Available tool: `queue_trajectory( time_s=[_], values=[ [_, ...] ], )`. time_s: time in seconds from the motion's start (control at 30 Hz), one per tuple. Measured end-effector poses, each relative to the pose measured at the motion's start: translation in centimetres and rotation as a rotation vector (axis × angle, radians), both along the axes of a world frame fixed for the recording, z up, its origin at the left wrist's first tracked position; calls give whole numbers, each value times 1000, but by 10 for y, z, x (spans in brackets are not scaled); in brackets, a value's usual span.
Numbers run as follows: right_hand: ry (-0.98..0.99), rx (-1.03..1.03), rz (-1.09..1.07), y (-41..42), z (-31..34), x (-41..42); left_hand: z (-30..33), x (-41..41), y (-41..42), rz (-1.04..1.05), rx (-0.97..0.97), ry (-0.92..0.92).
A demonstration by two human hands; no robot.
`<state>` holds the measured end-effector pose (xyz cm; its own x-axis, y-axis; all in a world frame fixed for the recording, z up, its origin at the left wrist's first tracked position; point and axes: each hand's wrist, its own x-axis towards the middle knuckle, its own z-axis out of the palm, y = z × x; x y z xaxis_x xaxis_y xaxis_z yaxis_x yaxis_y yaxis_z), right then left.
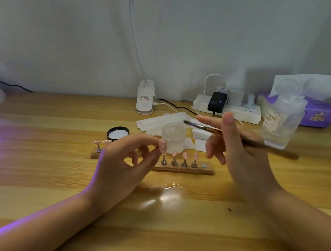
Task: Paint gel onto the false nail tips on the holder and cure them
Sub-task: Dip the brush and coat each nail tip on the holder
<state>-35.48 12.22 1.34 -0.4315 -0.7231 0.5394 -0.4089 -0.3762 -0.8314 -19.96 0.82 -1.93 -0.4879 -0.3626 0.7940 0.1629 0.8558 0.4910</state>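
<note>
Holder (186, 169) lies on the surface (170, 228), long axis left to right, with pink tips (185, 155) upright on metal pegs. Left hand (124, 162) pinches one tip (163, 145) at thumb and forefinger, its narrow end upward. Right hand (237, 153) holds the brush (240, 140) across its fingers, forefinger straight, bristles pointing left above the jar (173, 137), handle running right. Black lid (118, 133) sits left of the jar.

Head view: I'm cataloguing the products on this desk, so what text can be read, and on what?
"NAIL": cream label of the clear glass bottle; smaller lines beneath are blurred.
White clip lamp base: a red-and-white sticker, too small to read.
Purple tissue pack: a printed picture, no legible words.
</note>
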Motion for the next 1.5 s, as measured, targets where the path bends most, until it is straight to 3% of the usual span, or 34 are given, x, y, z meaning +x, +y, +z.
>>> queue_trajectory(
  time_s=[0.1, 0.53, 0.7, 0.87, 1.1, 1.3, 1.5],
  values=[
    [-15, 117, -73, -18, 11, -11, 0, 0, -1, 6, 80, 16],
    [709, 526, -48, -87, 48, -29, 0, 0, -6, 18, 151, 20],
    [886, 643, -15, -99, 48, -27, -1, -2, -6, 9, 171, 18],
    [826, 659, -13, -102, 51, -26, -1, -1, -6, 16, 168, -2],
    [539, 664, -28, -100, 53, -33, 0, -2, -5, 8, 188, -7],
    [543, 758, -12, -98, 46, -32, 2, -2, -5, -3, 178, -29],
    [474, 705, -15, -99, 47, -31, 2, -1, -4, 1, 178, -31]
  ],
)
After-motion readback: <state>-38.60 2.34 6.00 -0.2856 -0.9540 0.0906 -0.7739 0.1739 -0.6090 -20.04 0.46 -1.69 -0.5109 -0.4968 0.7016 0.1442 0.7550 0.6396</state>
